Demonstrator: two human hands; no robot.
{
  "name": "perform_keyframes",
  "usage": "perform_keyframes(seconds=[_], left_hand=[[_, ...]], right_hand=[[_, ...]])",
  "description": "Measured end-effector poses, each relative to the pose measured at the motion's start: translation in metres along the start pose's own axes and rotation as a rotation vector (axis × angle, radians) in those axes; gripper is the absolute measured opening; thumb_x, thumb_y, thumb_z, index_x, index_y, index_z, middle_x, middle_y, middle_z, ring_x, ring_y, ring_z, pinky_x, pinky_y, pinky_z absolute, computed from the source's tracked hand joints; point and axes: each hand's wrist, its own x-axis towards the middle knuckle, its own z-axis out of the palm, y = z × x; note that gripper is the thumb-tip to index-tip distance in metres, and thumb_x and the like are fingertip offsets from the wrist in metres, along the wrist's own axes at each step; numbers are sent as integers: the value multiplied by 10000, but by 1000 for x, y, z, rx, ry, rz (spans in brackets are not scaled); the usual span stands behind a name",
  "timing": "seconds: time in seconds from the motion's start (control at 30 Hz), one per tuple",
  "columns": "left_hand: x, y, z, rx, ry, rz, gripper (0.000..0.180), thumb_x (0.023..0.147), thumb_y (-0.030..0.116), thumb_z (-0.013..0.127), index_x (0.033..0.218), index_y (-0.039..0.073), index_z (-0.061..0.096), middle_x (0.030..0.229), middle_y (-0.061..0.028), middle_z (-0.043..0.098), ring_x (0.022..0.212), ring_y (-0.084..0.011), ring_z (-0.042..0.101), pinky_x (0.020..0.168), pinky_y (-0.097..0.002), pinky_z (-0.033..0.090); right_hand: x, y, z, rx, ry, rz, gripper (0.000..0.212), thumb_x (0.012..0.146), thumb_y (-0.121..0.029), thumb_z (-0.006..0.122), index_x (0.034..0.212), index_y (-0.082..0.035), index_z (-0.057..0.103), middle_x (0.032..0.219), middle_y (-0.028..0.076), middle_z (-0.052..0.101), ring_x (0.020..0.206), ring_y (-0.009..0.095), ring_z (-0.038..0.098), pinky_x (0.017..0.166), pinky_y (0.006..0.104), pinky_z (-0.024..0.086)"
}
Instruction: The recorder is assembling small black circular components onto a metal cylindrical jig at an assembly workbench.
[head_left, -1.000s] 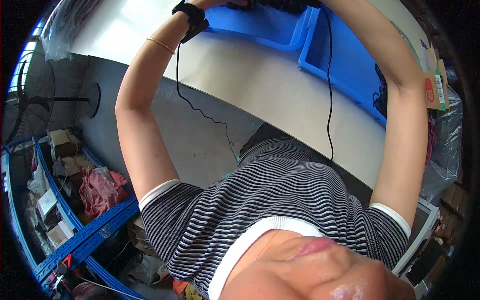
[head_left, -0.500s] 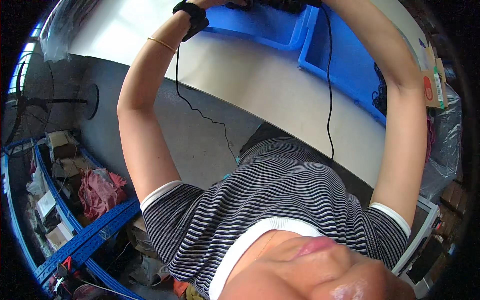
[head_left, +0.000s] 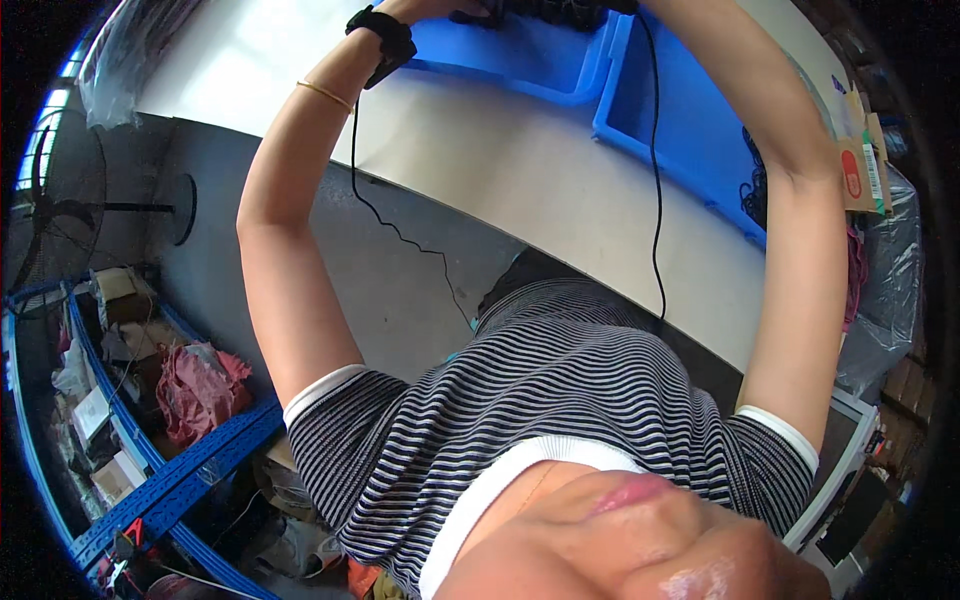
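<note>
Two bare arms reach over a pale counter to a blue plastic bin holding black bundles.
A second blue bin stands just beside it, partly hidden by the right arm, dark curly strands near its edge; a black cable hangs across it. A cardboard box sits beyond the right elbow. Both elbows bend, forearms angling inward; the left hand, cut by the top edge, is near the bundles, its grip impossible to tell, while the right hand is out of view.
</note>
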Motion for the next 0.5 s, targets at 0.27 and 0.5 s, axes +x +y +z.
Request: perform_keyframes(seconds=[0.27,0.5], left_hand=[[1,-3,6,39,16,8,220,787,107,868,971,18,786,868,-90,778,786,-171,706,749,-353,577],[12,-27,14,-230,-34,44,159,867,76,780,1009,5,765,888,-80,762,818,-183,692,786,-367,567]], right_hand=[[1,-3,-2,-38,31,25,276,624,-45,819,894,-16,772,801,157,749,725,261,720,637,388,548],[0,-3,-5,-65,48,46,274,626,-43,818,895,-16,774,803,160,747,721,263,718,636,392,545]])
